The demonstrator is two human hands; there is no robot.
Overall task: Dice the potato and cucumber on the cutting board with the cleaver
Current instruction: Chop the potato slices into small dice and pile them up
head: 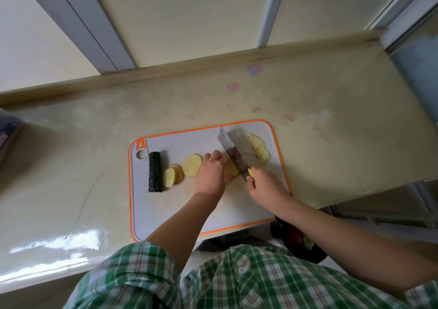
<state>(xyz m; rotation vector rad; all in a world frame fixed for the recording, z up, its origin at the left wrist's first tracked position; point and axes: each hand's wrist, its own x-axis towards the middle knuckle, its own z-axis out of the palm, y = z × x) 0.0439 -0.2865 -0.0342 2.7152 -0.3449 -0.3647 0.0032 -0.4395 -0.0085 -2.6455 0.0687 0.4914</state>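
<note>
**Left hand pins potato, right hand holds cleaver on cutting board**

Left fingers (214, 156) are curled and bunched together, gripping the potato piece (231, 170) near the middle of the cutting board (237, 209), with the thumb tucked at the piece's near edge. Left hand (211, 173) is knuckles-up, its forearm crossing the board's near edge.

Right fingers (251, 182) are wrapped tight round the cleaver (233, 153) handle, most of which is hidden. Right hand (265, 185) sits over the board's right side. The blade angles toward the board's far edge, its edge right beside the left knuckles and over the potato piece. Can't tell if the blade touches the board.

A pile of cut potato (259, 152) lies at the board's far right corner. One round potato slice (192, 165) lies just left of the left hand, and two overlapping slices (173, 174) lie further left. The cucumber (155, 171), a dark, uncut chunk, lies at the board's left end, touching those slices.

The board is on a pale table (94, 142), its near edge overhanging. A green plaid shirt (213, 278) is below the board.
</note>
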